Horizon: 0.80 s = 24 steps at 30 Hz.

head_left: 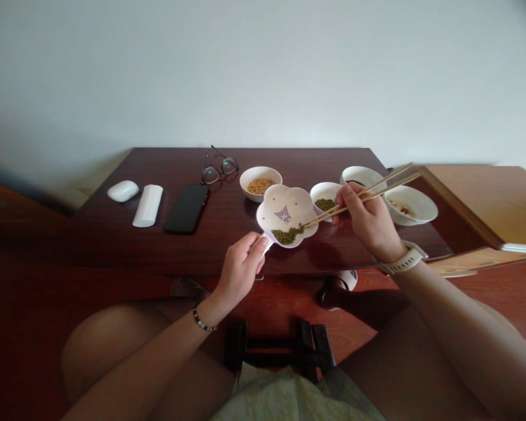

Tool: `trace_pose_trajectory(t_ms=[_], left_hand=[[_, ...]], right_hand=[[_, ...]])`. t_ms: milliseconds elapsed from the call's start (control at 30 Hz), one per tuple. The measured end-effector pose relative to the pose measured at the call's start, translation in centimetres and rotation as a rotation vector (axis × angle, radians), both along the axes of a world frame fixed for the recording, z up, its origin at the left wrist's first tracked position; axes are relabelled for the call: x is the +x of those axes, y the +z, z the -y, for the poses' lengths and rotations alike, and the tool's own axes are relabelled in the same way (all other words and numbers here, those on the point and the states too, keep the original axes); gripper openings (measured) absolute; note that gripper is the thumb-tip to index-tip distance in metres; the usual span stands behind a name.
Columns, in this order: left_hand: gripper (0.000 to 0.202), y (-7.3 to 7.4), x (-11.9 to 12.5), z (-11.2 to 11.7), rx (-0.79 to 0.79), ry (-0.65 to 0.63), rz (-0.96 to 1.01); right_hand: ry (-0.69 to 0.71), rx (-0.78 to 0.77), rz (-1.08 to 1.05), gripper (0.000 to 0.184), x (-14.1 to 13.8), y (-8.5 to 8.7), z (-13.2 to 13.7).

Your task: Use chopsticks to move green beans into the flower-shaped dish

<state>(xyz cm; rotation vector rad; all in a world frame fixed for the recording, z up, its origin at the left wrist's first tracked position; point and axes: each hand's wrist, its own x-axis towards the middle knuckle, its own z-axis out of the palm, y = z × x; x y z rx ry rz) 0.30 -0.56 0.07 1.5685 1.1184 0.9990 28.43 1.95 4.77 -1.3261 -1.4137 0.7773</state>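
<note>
My left hand (240, 266) is closed on the near edge of a white flower-shaped dish (284, 206) and holds it tilted above the dark wooden table (166, 245). A cartoon figure is printed in the dish, and green beans (288, 235) are piled at its low near rim. My right hand (368, 222) grips a pair of wooden chopsticks (377, 190). Their tips reach into the dish just above the green beans.
Behind the dish stand a bowl of yellow beans (260, 182), a small bowl of green beans (325, 196), a bowl with dark contents (361, 175) and a larger bowl (409, 204). Glasses (219, 168), a black phone (186, 208), a white case (148, 205) and a white mouse (123, 190) lie at left.
</note>
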Motion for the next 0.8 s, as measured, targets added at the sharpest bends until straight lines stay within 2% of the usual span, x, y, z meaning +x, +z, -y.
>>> trace_pose_trajectory(t_ms=[300, 467, 800], left_hand=[[0.041, 0.1, 0.07, -0.02, 0.003, 0.006, 0.005], [0.04, -0.03, 0.05, -0.03, 0.003, 0.008, 0.004], [0.04, -0.15, 0.06, 0.07, 0.021, 0.009, -0.003]], right_hand=[[0.014, 0.004, -0.14, 0.04, 0.16, 0.11, 0.01], [0.041, -0.09, -0.099, 0.037, -0.09, 0.2, 0.26], [0.009, -0.008, -0.015, 0.043, 0.06, -0.28, -0.3]])
